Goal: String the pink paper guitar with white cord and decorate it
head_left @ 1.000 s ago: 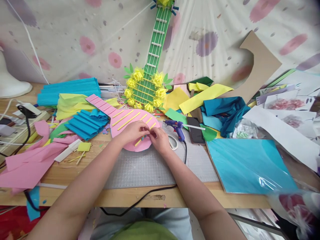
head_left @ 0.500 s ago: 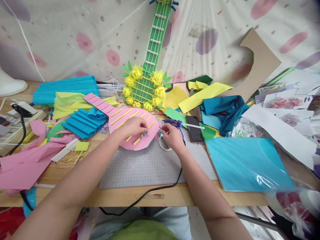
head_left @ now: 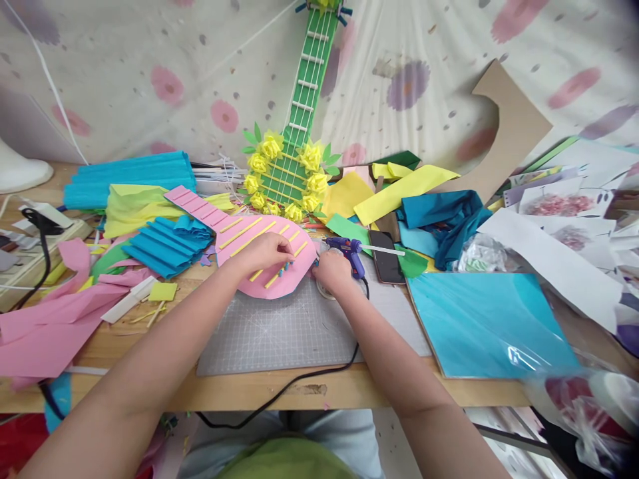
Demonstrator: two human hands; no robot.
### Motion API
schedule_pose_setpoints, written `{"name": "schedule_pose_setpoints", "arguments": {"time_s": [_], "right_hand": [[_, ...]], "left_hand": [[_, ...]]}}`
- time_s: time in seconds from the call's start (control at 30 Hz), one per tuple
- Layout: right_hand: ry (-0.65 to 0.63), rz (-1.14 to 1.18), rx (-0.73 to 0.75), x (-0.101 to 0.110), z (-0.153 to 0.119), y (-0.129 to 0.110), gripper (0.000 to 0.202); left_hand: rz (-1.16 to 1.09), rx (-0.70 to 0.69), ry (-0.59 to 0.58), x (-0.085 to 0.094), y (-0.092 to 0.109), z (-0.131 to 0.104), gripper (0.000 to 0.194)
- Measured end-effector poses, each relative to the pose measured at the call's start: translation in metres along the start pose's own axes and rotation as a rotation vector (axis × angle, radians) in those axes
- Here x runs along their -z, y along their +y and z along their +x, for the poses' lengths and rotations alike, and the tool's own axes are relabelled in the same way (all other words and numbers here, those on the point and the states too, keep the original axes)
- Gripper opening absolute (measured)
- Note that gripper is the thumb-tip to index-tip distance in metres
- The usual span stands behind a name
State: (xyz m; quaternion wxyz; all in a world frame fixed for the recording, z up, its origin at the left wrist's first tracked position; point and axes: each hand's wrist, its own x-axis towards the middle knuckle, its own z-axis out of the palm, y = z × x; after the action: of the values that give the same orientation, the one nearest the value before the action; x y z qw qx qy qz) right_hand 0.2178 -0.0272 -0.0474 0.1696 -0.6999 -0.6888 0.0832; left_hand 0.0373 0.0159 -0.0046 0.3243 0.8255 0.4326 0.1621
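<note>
A pink paper lute with yellow strips across its body lies on the grey cutting mat. Over its body is my left hand, thumb and fingers pinched together; what they hold, if anything, is too small to make out. Small blue pieces show just below those fingertips. My right hand is closed at the lute's right edge, fingers curled down and their tips mostly hidden. It partly covers a white tape roll. Right beside it lies a purple glue gun with a white glue stick.
Behind stands a green lute with yellow flowers. A phone, a blue sheet pack and a cardboard cutout are at the right. Blue crepe paper and pink scraps lie left. A black cord crosses the front edge.
My right hand has moved slightly left and down toward the lute's edge, now covering more of the tape roll. My left hand stays nearly in place. The view has shifted slightly.
</note>
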Motion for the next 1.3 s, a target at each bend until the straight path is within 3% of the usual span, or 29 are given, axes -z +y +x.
{"name": "schedule_pose_setpoints", "arguments": {"time_s": [0.1, 0.3, 0.53, 0.63, 0.8, 0.93, 1.03, 1.13, 1.3], "right_hand": [[-0.063, -0.101, -0.118, 0.005, 0.001, -0.007, 0.014], [-0.158, -0.264, -0.151, 0.011, -0.002, -0.01, 0.026], [-0.167, -0.043, -0.27, 0.028, -0.011, 0.016, 0.013], [-0.148, 0.181, -0.216, 0.034, -0.019, 0.027, 0.006], [-0.288, 0.959, -0.135, 0.037, -0.025, 0.033, 0.014], [-0.278, 1.171, -0.032, 0.033, -0.019, 0.028, 0.023], [-0.149, 1.086, -0.011, 0.025, -0.011, 0.02, 0.019], [-0.049, 0.81, 0.055, 0.02, -0.003, 0.006, 0.012], [-0.016, 0.411, 0.144, 0.022, 0.005, -0.015, 0.012]], "left_hand": [[-0.045, 0.017, 0.001, -0.001, -0.001, 0.0, 0.015], [-0.09, 0.04, -0.012, -0.001, 0.001, 0.001, 0.013], [-0.129, 0.044, -0.028, -0.003, -0.005, 0.001, 0.015], [-0.143, 0.038, -0.03, -0.003, -0.008, 0.002, 0.015], [-0.138, 0.08, -0.039, -0.002, -0.005, 0.001, 0.016], [-0.148, 0.09, -0.038, 0.0, 0.001, 0.0, 0.016], [-0.155, 0.094, -0.043, 0.0, 0.002, -0.001, 0.015], [-0.167, 0.084, -0.048, -0.001, -0.001, 0.001, 0.014], [-0.198, 0.051, -0.049, -0.004, -0.009, 0.003, 0.017]]}}
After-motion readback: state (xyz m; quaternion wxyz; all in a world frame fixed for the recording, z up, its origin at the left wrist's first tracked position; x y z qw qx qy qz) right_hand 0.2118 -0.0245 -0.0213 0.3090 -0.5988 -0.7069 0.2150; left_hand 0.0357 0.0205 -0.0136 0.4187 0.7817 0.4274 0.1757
